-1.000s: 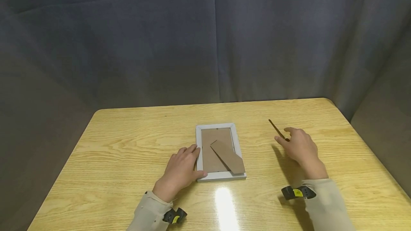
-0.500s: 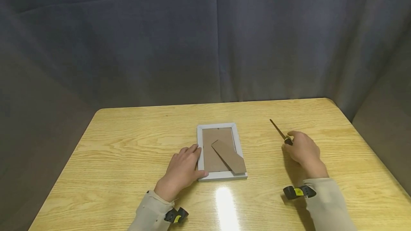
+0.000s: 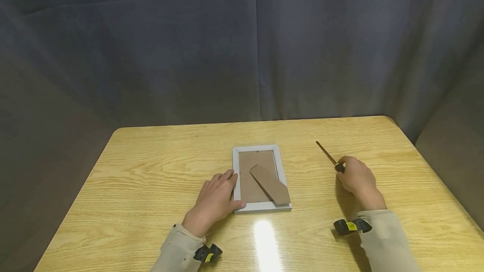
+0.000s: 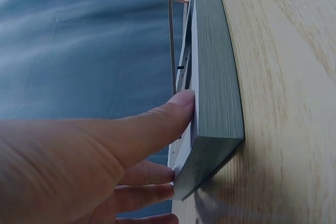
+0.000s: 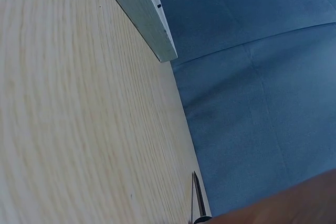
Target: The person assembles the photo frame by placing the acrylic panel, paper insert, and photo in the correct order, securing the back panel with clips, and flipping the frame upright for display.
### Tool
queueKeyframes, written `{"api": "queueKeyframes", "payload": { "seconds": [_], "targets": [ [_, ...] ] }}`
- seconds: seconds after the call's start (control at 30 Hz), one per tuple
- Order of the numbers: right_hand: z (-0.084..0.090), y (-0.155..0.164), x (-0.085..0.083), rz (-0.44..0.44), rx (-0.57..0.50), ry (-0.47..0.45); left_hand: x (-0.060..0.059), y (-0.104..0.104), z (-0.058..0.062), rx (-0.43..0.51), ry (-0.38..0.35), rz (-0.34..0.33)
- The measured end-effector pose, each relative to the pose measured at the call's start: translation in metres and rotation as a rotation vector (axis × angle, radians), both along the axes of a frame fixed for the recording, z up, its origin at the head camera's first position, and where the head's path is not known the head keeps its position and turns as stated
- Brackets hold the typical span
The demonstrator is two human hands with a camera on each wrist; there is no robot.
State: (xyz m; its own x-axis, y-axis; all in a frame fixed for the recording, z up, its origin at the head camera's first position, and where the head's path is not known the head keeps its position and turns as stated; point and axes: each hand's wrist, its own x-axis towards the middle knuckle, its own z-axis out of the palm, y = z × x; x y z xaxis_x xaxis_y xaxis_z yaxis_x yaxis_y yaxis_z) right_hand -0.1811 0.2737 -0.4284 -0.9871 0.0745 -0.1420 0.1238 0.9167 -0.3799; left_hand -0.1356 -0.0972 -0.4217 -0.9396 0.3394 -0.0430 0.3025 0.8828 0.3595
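Note:
A white picture frame (image 3: 259, 208) lies face down at the middle of the wooden table (image 3: 151, 158), its brown backing board and stand leg (image 3: 269, 184) facing up. My left hand (image 3: 216, 196) rests against the frame's left edge, thumb at the near corner; in the left wrist view the thumb (image 4: 157, 124) presses the frame's grey side (image 4: 212, 77). To the right, my right hand (image 3: 357, 177) grips the handle of a thin screwdriver (image 3: 326, 153), whose shaft points up and left over the table. The screwdriver's tip (image 5: 198, 198) shows in the right wrist view, with the frame's corner (image 5: 144, 17) farther off.
A dark grey curtain (image 3: 242, 45) hangs behind and around the table. Bare wood lies left of the frame and along the near edge, with a light glare (image 3: 264, 238) in front of the frame.
My right hand has closed around the screwdriver's handle and drawn it slightly nearer. The left hand and the frame stay where they were.

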Motion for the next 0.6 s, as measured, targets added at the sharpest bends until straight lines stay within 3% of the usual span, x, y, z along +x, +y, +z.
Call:
{"api": "queueKeyframes", "payload": {
  "seconds": [0.27,0.6],
  "targets": [
    [-0.003,-0.006,0.000,0.027,-0.040,0.080,-0.001,0.000,-0.002,-0.004,-0.001,-0.005],
    [0.008,-0.018,0.002,0.013,-0.076,0.160,-0.002,-0.001,-0.003,-0.004,0.007,-0.009]
  ]
}}
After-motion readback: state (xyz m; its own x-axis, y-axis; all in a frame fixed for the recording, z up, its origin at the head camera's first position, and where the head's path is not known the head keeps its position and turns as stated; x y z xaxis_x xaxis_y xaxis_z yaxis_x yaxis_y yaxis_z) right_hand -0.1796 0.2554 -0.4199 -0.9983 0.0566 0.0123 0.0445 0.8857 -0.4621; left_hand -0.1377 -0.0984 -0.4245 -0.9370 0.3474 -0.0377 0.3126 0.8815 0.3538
